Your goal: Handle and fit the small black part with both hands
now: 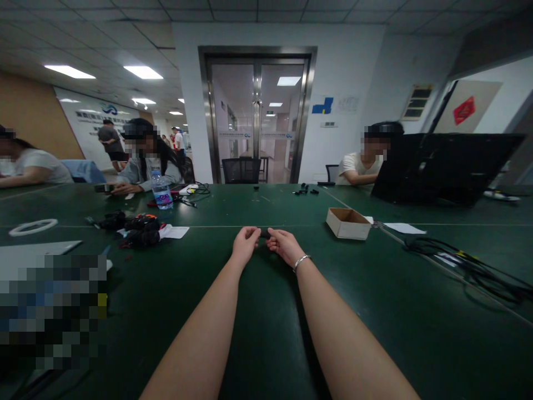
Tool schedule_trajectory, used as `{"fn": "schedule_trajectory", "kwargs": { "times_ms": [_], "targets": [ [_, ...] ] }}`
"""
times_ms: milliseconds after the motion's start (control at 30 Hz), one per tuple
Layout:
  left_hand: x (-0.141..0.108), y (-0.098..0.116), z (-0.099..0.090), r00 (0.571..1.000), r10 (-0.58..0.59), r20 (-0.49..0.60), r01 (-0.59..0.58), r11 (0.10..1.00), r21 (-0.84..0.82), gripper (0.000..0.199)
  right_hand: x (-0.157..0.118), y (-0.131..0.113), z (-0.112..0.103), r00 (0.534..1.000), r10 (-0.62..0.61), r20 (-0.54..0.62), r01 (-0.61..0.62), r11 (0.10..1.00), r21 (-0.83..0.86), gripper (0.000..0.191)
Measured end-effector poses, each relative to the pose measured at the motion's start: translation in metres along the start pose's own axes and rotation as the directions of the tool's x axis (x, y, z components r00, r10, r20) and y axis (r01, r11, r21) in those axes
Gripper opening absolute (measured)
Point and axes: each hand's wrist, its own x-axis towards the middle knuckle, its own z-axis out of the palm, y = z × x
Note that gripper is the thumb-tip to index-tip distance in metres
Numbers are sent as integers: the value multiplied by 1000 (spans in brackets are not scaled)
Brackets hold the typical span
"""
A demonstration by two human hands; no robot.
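A small black piece point(265, 234) is pinched between my two hands, just above the dark green table point(266, 289). My left hand point(246, 243) grips its left end between thumb and fingers. At its right end, the fingers of my right hand point(285, 244) are closed on it, and a silver bracelet point(300, 263) circles that wrist. The piece is too small and dark for me to tell its exact kind, and fingertips hide both its ends.
An open cardboard box point(348, 224) stands right of my hands. Black cables point(470, 266) lie farther right, near a big black monitor point(441, 169). On the left are a water bottle point(161, 191), dark gear point(141, 229) and a white ring point(33, 227). People sit across the table.
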Motion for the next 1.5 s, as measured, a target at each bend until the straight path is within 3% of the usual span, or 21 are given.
{"fn": "schedule_trajectory", "kwargs": {
  "times_ms": [200, 400, 700, 933, 1100, 1233, 1333, 1500],
  "targets": [
    [-3, 5, 0, 997, 55, 45, -57, 997, 52, 22, 1, 1, -1, 1000, 6, 8, -7, 1000, 13, 27],
    [-3, 4, 0, 1000, 15, 3, -15, 999, 49, 28, 1, 1, -1, 1000, 5, 17, -6, 1000, 19, 25],
    [-5, 8, -2, 993, 105, 47, -105, 994, -9, 27, 0, 0, -1, 1000, 5, 18, -5, 1000, 8, 22],
    [-4, 8, 0, 999, -39, -9, 38, 998, -43, 23, 3, 2, -2, 1000, -5, 28, 4, 1000, 7, 28],
    [-5, 9, -2, 996, 83, 44, -82, 997, -4, 18, 1, 2, -2, 1000, -10, 17, 10, 1000, 11, 24],
    [-3, 8, 0, 999, -39, 9, 40, 997, -63, 20, 0, 1, -2, 1000, -6, 13, 5, 1000, 19, 22],
    [-1, 5, 1, 994, -111, -20, 111, 994, -8, 23, -1, 1, -1, 1000, -3, 3, 3, 1000, 19, 21],
    [-2, 2, -1, 993, 117, -21, -113, 986, 119, 14, -2, 0, 0, 1000, -8, 3, 8, 1000, 24, 23]
  ]
}}
